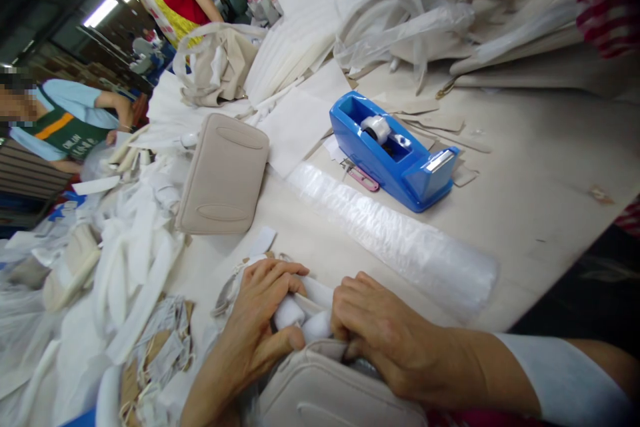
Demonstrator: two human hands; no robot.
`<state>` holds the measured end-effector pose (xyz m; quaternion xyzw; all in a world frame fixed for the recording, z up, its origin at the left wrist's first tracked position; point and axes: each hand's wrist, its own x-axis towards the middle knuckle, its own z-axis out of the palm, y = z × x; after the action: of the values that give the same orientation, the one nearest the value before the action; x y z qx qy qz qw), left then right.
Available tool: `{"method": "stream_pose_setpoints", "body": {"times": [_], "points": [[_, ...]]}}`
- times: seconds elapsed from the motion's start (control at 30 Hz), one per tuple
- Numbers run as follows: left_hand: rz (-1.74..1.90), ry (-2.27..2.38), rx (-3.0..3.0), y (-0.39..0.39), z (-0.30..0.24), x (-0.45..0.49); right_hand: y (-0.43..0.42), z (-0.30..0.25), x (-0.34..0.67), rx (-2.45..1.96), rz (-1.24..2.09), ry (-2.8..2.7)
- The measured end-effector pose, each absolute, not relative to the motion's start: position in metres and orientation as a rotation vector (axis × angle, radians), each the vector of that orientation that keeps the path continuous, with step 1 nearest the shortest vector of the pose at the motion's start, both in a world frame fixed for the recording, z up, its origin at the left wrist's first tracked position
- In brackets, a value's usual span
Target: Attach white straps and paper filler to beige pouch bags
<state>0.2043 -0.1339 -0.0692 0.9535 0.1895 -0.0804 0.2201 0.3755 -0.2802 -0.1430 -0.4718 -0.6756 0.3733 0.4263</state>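
A beige bag [340,390] with stitched seams lies at the bottom, close to my body, with its mouth toward the table. White padding [291,313] bulges from that mouth between my two hands. My left hand [265,320] curves round the padding on the left, thumb near the bag's rim and fingers over the far side. Curled against the bag's right edge and the padding is my right hand [380,330]; its fingertips are partly hidden. A second beige case [225,177] stands beyond my left hand.
A blue tape dispenser [393,150] stands mid-table beside pink thread snips [364,178]. A clear plastic roll [395,237] lies right of my hands. White padding strips [130,267] and paper scraps [167,340] crowd the left. Co-workers stand around; a checked sleeve [610,3] reaches in at upper right.
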Motion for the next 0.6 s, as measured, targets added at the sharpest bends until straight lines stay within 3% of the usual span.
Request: {"method": "stream_pose_setpoints", "body": {"times": [0.6], "points": [[-0.070, 0.386, 2.507, -0.169, -0.047, 0.222, -0.280, -0.155, 0.373, -1.208, 1.019, -1.667]]}}
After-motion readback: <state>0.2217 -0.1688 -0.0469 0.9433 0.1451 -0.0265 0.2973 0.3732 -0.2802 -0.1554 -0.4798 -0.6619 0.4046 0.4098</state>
